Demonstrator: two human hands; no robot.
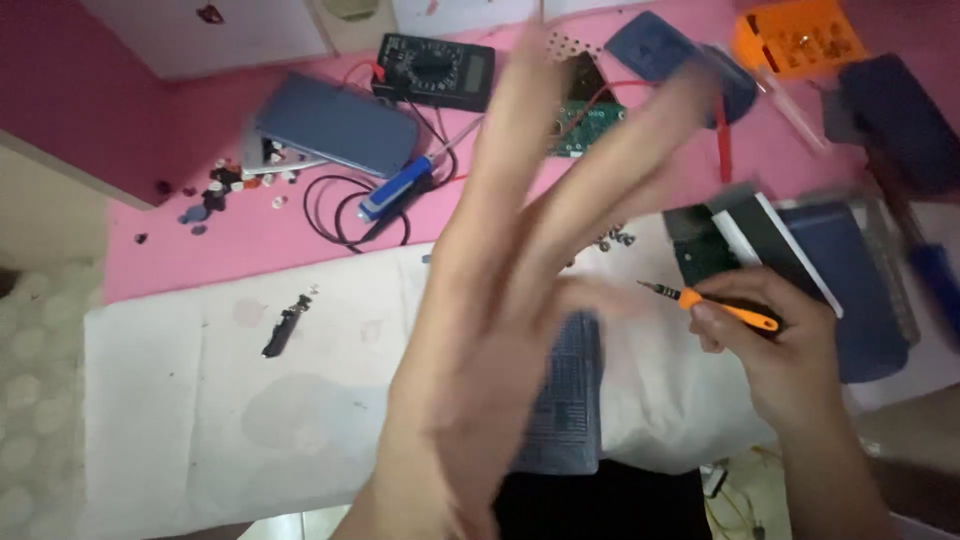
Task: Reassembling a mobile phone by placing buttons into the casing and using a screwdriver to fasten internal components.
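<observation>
My left hand [500,300] is raised close to the camera, blurred, fingers spread apart, holding nothing. It covers the middle of the white cloth [200,400] and part of a grey-blue gridded mat [570,400]. My right hand [780,340] grips a small orange-handled screwdriver [720,305], its thin tip pointing left. Just behind that hand lies a dark opened device with a white strip [740,240] on a dark blue flat case [850,270]. Small screws [615,240] lie on the cloth beyond my left hand.
On the pink table [200,240] sit a black multimeter [435,68], a blue phone-shaped slab [335,125], a blue tool with black cable [395,190], a green circuit board [590,125], an orange bit holder [795,35], small loose parts [215,190] and a black part [283,325].
</observation>
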